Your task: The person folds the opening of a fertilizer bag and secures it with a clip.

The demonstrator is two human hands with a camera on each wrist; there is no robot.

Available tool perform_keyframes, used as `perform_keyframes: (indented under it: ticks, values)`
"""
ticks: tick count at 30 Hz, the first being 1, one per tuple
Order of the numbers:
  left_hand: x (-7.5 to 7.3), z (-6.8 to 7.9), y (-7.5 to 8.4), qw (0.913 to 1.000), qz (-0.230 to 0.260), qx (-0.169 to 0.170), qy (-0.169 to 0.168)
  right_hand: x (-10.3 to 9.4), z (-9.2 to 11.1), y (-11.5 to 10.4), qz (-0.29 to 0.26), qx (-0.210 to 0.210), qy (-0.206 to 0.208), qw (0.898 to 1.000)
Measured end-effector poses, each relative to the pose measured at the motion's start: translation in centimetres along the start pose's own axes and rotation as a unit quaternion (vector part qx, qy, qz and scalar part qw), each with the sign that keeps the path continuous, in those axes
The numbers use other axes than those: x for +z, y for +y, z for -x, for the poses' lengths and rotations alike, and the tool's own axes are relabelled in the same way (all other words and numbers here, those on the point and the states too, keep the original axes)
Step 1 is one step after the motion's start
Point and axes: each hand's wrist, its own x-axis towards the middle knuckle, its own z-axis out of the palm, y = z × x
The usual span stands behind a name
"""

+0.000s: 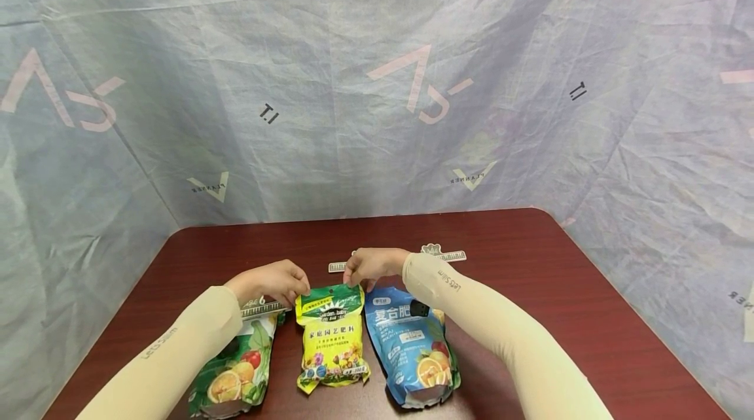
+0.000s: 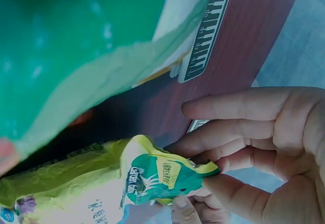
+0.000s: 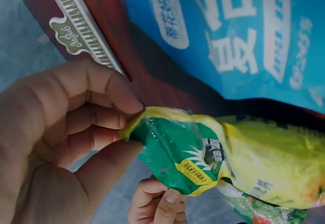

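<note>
A yellow and green fertilizer bag (image 1: 332, 341) lies in the middle, between two larger pouches. My left hand (image 1: 273, 281) pinches its top left corner between thumb and fingers. At the top right corner, my right hand (image 1: 372, 265) pinches the green edge. Both wrist views show the bag's crinkled green top (image 3: 172, 148) held at its two corners. To the left lies a green pouch (image 1: 238, 374) with fruit pictures, partly hidden by the left arm. A blue pouch (image 1: 406, 348) with an orange picture lies to the right, below the right forearm.
Behind the bags lie keyboard-patterned rulers (image 1: 453, 256), one partly covered by the right hand. Another ruler (image 1: 262, 309) lies across the green pouch's top. The dark red table (image 1: 501, 237) ends at a back edge against hanging grey cloth (image 1: 330, 112).
</note>
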Motion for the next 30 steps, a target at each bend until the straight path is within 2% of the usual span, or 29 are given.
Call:
perform_keyframes:
  ticks: [6,12,30]
  values:
    - [-0.3,0.1,0.1,0.9998,0.012,0.007,0.014,-0.4,0.3,-0.5,-0.007,-0.004,0.009,1.000]
    - [-0.6,0.3,0.4,0.9997,0.021,0.012,0.006,-0.7,0.6,-0.3,-0.008,-0.007,0.008,1.000]
    - [-1.1,1.4,1.4,0.9988,0.045,0.017,0.009,-1.3,2.1,-0.8,-0.089,-0.012,-0.001,0.996]
